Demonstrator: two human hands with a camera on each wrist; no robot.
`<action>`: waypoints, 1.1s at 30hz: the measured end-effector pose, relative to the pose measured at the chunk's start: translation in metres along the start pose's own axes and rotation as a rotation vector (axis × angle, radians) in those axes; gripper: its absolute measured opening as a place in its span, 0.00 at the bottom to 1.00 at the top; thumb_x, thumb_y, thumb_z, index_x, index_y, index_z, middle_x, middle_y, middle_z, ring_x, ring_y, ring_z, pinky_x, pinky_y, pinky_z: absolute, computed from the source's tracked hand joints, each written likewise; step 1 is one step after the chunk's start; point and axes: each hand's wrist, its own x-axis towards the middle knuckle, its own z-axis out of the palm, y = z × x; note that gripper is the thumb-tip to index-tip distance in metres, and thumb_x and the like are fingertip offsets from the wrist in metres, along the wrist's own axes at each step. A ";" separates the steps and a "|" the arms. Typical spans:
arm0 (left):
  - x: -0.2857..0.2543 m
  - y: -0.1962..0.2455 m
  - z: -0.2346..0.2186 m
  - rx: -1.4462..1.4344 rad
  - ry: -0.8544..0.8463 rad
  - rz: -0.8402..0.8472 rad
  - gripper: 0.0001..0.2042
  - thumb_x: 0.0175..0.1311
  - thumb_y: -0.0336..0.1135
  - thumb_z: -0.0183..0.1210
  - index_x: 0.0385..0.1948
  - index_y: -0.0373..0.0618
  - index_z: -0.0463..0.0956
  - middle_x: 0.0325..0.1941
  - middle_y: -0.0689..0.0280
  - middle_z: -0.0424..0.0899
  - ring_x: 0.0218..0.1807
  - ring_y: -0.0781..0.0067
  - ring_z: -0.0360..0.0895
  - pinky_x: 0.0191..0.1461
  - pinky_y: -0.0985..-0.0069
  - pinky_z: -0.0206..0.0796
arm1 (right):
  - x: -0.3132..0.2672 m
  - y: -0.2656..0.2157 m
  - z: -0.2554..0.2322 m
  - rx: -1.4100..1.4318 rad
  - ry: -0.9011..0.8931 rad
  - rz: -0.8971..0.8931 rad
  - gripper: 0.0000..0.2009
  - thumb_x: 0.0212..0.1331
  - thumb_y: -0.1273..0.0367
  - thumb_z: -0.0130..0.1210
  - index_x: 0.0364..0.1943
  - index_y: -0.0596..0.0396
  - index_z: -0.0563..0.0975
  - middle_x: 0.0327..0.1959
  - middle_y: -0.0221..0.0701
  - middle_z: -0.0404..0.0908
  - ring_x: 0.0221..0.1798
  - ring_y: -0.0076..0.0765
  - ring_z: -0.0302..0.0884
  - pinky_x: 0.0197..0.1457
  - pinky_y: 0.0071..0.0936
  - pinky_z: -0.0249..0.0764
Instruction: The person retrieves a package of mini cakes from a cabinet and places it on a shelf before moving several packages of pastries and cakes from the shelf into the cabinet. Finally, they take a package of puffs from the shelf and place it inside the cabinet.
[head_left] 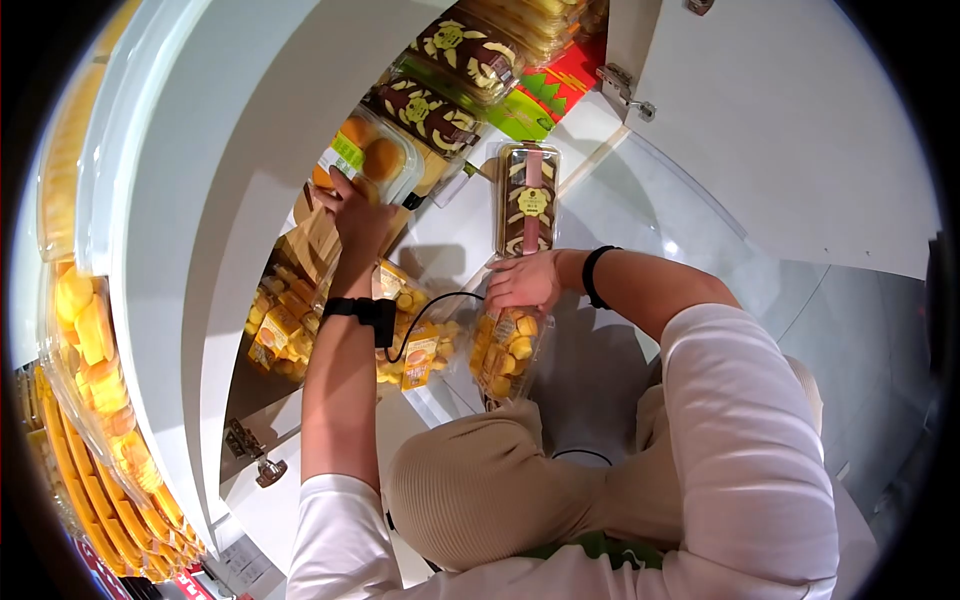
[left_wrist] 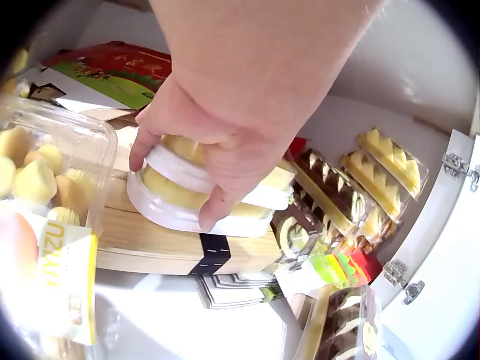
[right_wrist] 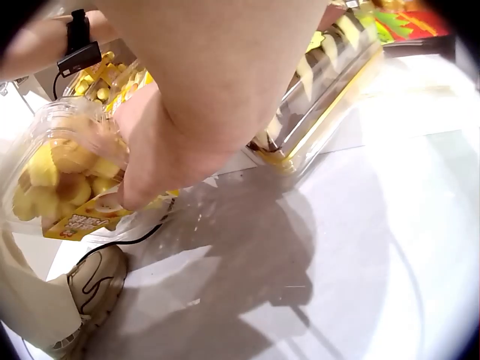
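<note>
Inside the low cabinet, my left hand (head_left: 362, 217) grips a clear pack of round buns (head_left: 384, 160) from above. In the left wrist view, thumb and fingers straddle two stacked white trays (left_wrist: 169, 199), which sit on a wooden box (left_wrist: 142, 238) with a black band. My right hand (head_left: 527, 281) holds one end of a clear plastic box of small yellow cakes (head_left: 503, 352), beside my knee. In the right wrist view its thumb lies over the yellow label (right_wrist: 79, 225). Just beyond this hand lies a boxed chocolate roll cake (head_left: 527, 190).
More boxed chocolate rolls (head_left: 425, 113) and a red and green box (head_left: 540, 103) sit deeper in the cabinet. Several packs of yellow cakes (head_left: 285, 325) lie near my left forearm. An open cabinet door (head_left: 770, 130) stands at right; a curved white panel (head_left: 240, 200) rises at left.
</note>
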 end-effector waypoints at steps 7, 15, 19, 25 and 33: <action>-0.013 0.002 -0.001 -0.015 0.064 0.081 0.60 0.35 0.44 0.75 0.72 0.54 0.39 0.74 0.35 0.31 0.75 0.30 0.35 0.68 0.50 0.58 | -0.002 0.004 0.005 0.026 0.079 -0.038 0.36 0.38 0.60 0.68 0.57 0.49 0.66 0.56 0.35 0.69 0.65 0.46 0.62 0.75 0.50 0.49; -0.037 0.011 -0.003 0.088 0.181 0.242 0.54 0.42 0.48 0.73 0.72 0.49 0.44 0.75 0.39 0.38 0.74 0.33 0.39 0.68 0.52 0.58 | -0.004 0.006 0.005 0.125 0.225 -0.089 0.28 0.44 0.58 0.64 0.50 0.52 0.69 0.49 0.39 0.71 0.57 0.49 0.66 0.62 0.42 0.65; -0.097 0.047 -0.058 -0.272 -0.169 0.195 0.45 0.48 0.48 0.71 0.68 0.43 0.56 0.71 0.45 0.57 0.68 0.51 0.61 0.64 0.60 0.63 | -0.011 0.004 0.002 0.236 0.235 -0.029 0.26 0.45 0.60 0.61 0.50 0.54 0.69 0.48 0.40 0.71 0.56 0.50 0.66 0.58 0.42 0.68; -0.159 -0.025 -0.063 -0.433 -0.914 0.328 0.36 0.55 0.37 0.69 0.65 0.42 0.61 0.61 0.56 0.72 0.56 0.66 0.73 0.57 0.71 0.68 | -0.015 0.001 -0.001 0.268 0.240 0.065 0.27 0.45 0.61 0.62 0.51 0.54 0.69 0.48 0.41 0.71 0.54 0.51 0.68 0.58 0.42 0.69; -0.190 -0.094 -0.024 -0.623 -1.051 -0.002 0.32 0.55 0.28 0.66 0.63 0.42 0.64 0.57 0.61 0.75 0.56 0.72 0.72 0.55 0.74 0.70 | -0.021 -0.002 -0.005 0.399 0.310 0.119 0.22 0.44 0.63 0.62 0.45 0.55 0.70 0.43 0.42 0.74 0.49 0.53 0.72 0.52 0.42 0.71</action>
